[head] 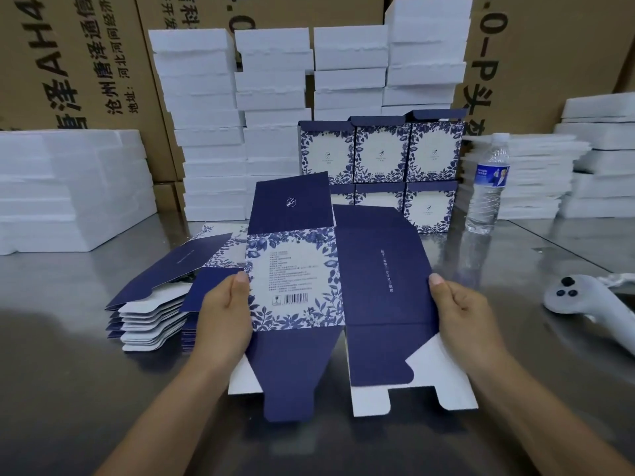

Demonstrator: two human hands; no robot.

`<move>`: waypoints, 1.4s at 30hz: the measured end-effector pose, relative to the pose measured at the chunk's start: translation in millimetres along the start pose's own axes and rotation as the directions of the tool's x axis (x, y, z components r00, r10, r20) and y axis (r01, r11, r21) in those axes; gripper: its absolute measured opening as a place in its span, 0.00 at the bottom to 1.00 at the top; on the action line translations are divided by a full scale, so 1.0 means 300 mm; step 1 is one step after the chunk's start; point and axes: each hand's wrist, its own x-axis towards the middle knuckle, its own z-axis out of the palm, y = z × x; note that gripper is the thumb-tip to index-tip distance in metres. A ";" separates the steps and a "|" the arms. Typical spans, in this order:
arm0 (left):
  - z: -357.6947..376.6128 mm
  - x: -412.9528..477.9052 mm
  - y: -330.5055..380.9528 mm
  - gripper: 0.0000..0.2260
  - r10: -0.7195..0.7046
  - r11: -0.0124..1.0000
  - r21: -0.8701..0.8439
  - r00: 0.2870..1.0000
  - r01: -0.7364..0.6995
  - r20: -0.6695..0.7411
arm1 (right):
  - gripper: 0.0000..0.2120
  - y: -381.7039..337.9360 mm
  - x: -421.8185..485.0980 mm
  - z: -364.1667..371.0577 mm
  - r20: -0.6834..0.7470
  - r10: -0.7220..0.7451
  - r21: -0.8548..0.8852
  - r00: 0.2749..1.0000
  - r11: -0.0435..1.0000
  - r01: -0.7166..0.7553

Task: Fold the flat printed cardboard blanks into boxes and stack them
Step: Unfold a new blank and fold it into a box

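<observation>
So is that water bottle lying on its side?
No, the water bottle stands upright on the metal table, right of the finished boxes.

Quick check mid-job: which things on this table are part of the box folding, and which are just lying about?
Part of the job:
- cardboard blank, gripped by the left hand and right hand
- pile of flat blanks
- folded boxes stacked behind

Just lying about:
- water bottle
- white controller
- foam stacks
- brown cartons
</observation>
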 end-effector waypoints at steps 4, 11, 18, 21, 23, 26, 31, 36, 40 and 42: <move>-0.009 0.008 -0.012 0.16 -0.006 1.000 0.024 1.000 0.007 -0.018 | 0.22 -0.006 -0.008 0.014 0.037 0.081 0.114 0.996 0.990 -0.085; -0.013 0.016 -0.012 0.19 -0.024 1.000 -0.005 0.999 0.024 -0.027 | 0.25 -0.015 -0.012 0.004 0.163 0.227 -0.047 0.960 0.974 -0.223; -0.002 0.000 0.015 0.18 -0.169 0.978 -0.113 0.982 0.177 0.078 | 0.24 -0.026 -0.005 -0.003 0.007 0.163 -0.110 0.987 0.981 -0.161; 0.001 -0.010 0.015 0.17 -0.018 1.000 0.004 0.989 0.017 0.145 | 0.25 -0.013 0.003 -0.012 -0.046 0.171 -0.061 0.984 0.983 -0.174; -0.002 -0.006 0.008 0.18 0.040 0.998 0.033 0.990 -0.044 0.135 | 0.25 -0.010 0.004 -0.011 -0.041 0.151 -0.045 0.988 0.987 -0.153; -0.009 -0.003 0.001 0.18 0.010 1.000 -0.012 0.995 -0.009 0.102 | 0.23 -0.010 -0.002 0.000 -0.023 0.150 0.039 0.988 0.988 -0.149; -0.018 -0.003 -0.005 0.19 -0.091 0.990 -0.100 0.989 0.103 0.116 | 0.22 -0.021 -0.008 0.004 0.087 0.262 0.187 0.961 0.943 -0.274; -0.017 0.006 -0.005 0.19 -0.191 0.964 -0.163 0.975 0.208 0.116 | 0.24 0.000 0.001 0.005 0.113 0.225 0.081 0.968 0.969 -0.235; -0.006 0.004 0.007 0.18 -0.261 0.928 -0.233 0.954 0.291 0.150 | 0.23 0.011 0.005 -0.002 0.068 0.204 0.044 0.977 0.977 -0.207; -0.009 0.007 0.013 0.17 -0.261 0.911 -0.272 0.944 0.310 0.203 | 0.16 0.013 -0.003 0.002 0.015 0.115 -0.011 0.993 0.993 -0.115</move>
